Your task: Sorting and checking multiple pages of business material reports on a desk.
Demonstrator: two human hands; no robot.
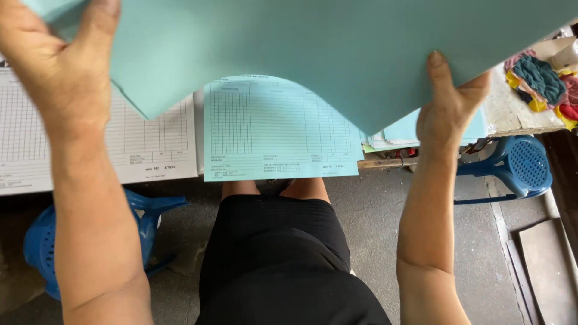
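Hands first: your left hand (57, 66) grips the large pale green sheet (337, 54) near its upper left corner, thumb pressed on the side facing you, the other fingers hidden behind the paper. Your right hand (448, 111) holds the same sheet along its lower right edge, thumb flat on the facing side and the rest of the fingers curled under and behind it, so both hands are clamped on the paper. The sheet is lifted off the tabletop and hangs in a curve across the top of the view, its lower edge bowing above the forms beneath.

Directly under that curve, a green printed form (280, 129) with a ruled grid lies at the near edge of the tabletop (518, 114), its bottom edge overhanging slightly. Just beside it on the left lies a white printed form (150, 141), also ruled, reaching the same near edge. Behind your right hand, more green sheets (409, 129) are stacked by the near edge. At the far right of the tabletop sits a heap of coloured cloth scraps (542, 81).

Below the table, a blue plastic stool (524, 165) stands on the right and another blue stool (42, 247) on the left.
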